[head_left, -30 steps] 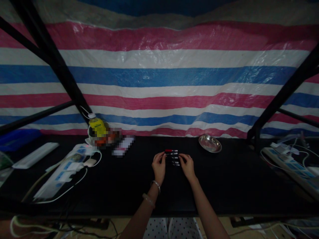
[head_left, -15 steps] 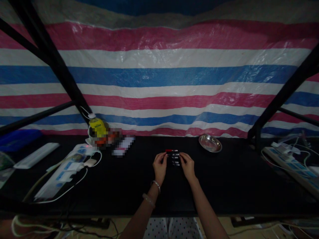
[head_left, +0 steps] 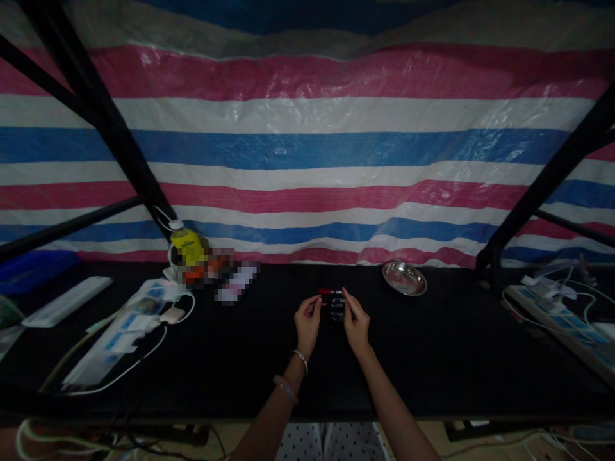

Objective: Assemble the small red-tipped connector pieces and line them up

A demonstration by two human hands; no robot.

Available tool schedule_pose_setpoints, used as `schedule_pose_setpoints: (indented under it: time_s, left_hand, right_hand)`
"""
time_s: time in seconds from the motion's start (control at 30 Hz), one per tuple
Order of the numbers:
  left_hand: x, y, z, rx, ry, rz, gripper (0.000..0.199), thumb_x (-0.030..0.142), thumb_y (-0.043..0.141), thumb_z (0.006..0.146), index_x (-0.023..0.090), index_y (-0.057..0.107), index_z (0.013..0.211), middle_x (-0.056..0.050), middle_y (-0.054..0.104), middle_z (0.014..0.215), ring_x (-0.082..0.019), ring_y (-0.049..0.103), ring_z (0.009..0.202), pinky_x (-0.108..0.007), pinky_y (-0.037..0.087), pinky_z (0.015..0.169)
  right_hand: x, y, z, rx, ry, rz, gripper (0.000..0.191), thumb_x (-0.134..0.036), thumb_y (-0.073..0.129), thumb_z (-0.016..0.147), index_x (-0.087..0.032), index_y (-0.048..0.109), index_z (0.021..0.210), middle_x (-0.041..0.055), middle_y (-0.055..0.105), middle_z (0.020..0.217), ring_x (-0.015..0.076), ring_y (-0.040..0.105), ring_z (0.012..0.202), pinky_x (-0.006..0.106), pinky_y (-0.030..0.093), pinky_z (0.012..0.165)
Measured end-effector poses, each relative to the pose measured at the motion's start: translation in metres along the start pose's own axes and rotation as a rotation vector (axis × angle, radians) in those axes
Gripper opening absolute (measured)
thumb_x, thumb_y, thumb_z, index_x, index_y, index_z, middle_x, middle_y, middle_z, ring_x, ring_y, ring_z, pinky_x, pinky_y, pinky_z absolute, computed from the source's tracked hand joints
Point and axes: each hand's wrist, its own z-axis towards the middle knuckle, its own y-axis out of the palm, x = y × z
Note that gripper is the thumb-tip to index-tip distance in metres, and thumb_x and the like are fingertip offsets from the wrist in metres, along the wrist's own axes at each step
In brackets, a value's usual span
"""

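A red marker (head_left: pixel 329 292) lies crosswise on the black table, the farthest in a short row. Several dark markers with white lettering (head_left: pixel 337 306) lie nearer to me, side by side. At the row's left end, my left hand (head_left: pixel 306 319) has thumb and forefinger pinched at the tip of a black marker. My right hand (head_left: pixel 356 321) is at the right ends, its fingers stretched forward and slightly apart from the thumb. Its fingertips touch the end of the red marker. Dim light hides the nearest markers' outlines.
A round metal dish (head_left: pixel 404 279) stands to the back right. Power strips with cables lie on the left (head_left: pixel 122 333) and right (head_left: pixel 560 314). A yellow-labelled bottle (head_left: pixel 188 247) stands at the back left, before a striped plastic sheet (head_left: pixel 307 150).
My right hand has shifted slightly left and forward, from a dark marker's end to the red marker's end. My left hand has barely moved. The markers sit closer in line.
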Motion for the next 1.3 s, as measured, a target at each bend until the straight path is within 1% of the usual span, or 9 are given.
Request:
schedule_pose_setpoints:
  time_s: [0.1, 0.2, 0.27, 0.43, 0.6, 0.77, 1.03, 1.17, 1.3]
  left_hand:
    - [-0.001, 0.0, 0.0, 0.027, 0.027, 0.002, 0.028, 0.036, 0.063, 0.075, 0.013, 0.066, 0.09, -0.011, 0.069, 0.09, -0.019, 0.066, 0.083, -0.032, 0.053, 0.079]
    - [0.0, -0.001, -0.001, 0.053, 0.053, 0.014, 0.027, 0.036, 0.06, 0.076, 0.014, 0.066, 0.091, -0.011, 0.069, 0.093, -0.019, 0.066, 0.086, -0.032, 0.052, 0.081]
    - [0.001, -0.002, 0.0, 0.062, 0.051, 0.014, 0.027, 0.036, 0.06, 0.076, 0.014, 0.066, 0.09, -0.01, 0.069, 0.091, -0.019, 0.066, 0.084, -0.032, 0.052, 0.079]
    - [0.004, -0.002, 0.001, 0.007, 0.014, -0.002, 0.023, 0.033, 0.061, 0.074, 0.014, 0.064, 0.086, -0.008, 0.069, 0.083, -0.018, 0.067, 0.076, -0.03, 0.053, 0.072]
    - [0.002, 0.001, -0.002, -0.07, 0.016, -0.033, 0.021, 0.024, 0.059, 0.073, 0.014, 0.06, 0.092, -0.006, 0.068, 0.08, -0.017, 0.067, 0.074, -0.03, 0.053, 0.073]
    - [0.002, 0.001, -0.002, -0.029, 0.09, 0.069, 0.02, 0.022, 0.059, 0.073, 0.015, 0.062, 0.092, -0.007, 0.067, 0.086, -0.016, 0.065, 0.078, -0.029, 0.051, 0.076]
    - [0.009, -0.003, -0.002, 0.039, 0.154, 0.228, 0.024, 0.037, 0.051, 0.084, 0.018, 0.064, 0.092, -0.007, 0.064, 0.093, -0.018, 0.059, 0.089, -0.031, 0.047, 0.082]
    - [0.005, -0.003, -0.001, 0.04, 0.161, 0.262, 0.025, 0.039, 0.05, 0.084, 0.018, 0.063, 0.085, -0.006, 0.063, 0.089, -0.018, 0.058, 0.087, -0.031, 0.045, 0.083]
    - [0.001, -0.003, 0.001, 0.017, 0.136, 0.271, 0.025, 0.04, 0.048, 0.085, 0.019, 0.062, 0.089, -0.006, 0.062, 0.091, -0.019, 0.058, 0.089, -0.033, 0.044, 0.086]
  right_hand:
    - [-0.008, 0.008, -0.005, -0.035, -0.023, 0.011, 0.038, -0.021, 0.042, 0.09, -0.025, 0.052, 0.127, 0.0071, 0.057, 0.125, 0.0204, 0.054, 0.115, 0.039, 0.046, 0.097]
    - [-0.016, 0.015, -0.008, 0.023, 0.017, 0.035, 0.038, -0.023, 0.047, 0.089, -0.024, 0.052, 0.127, 0.0086, 0.044, 0.137, 0.0226, 0.05, 0.119, 0.039, 0.047, 0.096]
    - [-0.021, 0.018, -0.009, 0.082, 0.092, 0.081, 0.036, -0.026, 0.051, 0.087, -0.023, 0.056, 0.122, 0.0103, 0.04, 0.14, 0.0233, 0.053, 0.115, 0.038, 0.05, 0.092]
    - [-0.025, 0.02, -0.006, 0.195, 0.26, 0.225, 0.027, -0.031, 0.06, 0.081, -0.018, 0.066, 0.104, 0.0135, 0.044, 0.134, 0.0226, 0.06, 0.103, 0.037, 0.053, 0.086]
    - [-0.023, 0.017, 0.001, 0.278, 0.269, 0.156, 0.027, -0.037, 0.06, 0.08, -0.018, 0.069, 0.097, 0.0116, 0.058, 0.115, 0.022, 0.059, 0.101, 0.037, 0.051, 0.086]
    - [-0.016, 0.017, 0.0, 0.202, 0.286, 0.103, 0.033, -0.04, 0.057, 0.082, -0.016, 0.068, 0.102, 0.0077, 0.065, 0.088, 0.0183, 0.062, 0.081, 0.033, 0.051, 0.074]
    - [-0.014, 0.012, 0.0, 0.228, 0.269, -0.018, 0.033, -0.039, 0.052, 0.085, -0.016, 0.066, 0.105, 0.0074, 0.062, 0.087, 0.0145, 0.058, 0.07, 0.027, 0.048, 0.064]
    - [-0.011, 0.013, -0.001, 0.232, 0.258, -0.025, 0.032, -0.038, 0.052, 0.085, -0.017, 0.064, 0.105, 0.0068, 0.061, 0.087, 0.0158, 0.059, 0.075, 0.028, 0.048, 0.068]
    - [-0.012, 0.014, -0.001, 0.243, 0.261, 0.025, 0.03, -0.036, 0.054, 0.084, -0.015, 0.059, 0.105, 0.008, 0.062, 0.092, 0.0166, 0.061, 0.082, 0.029, 0.049, 0.072]
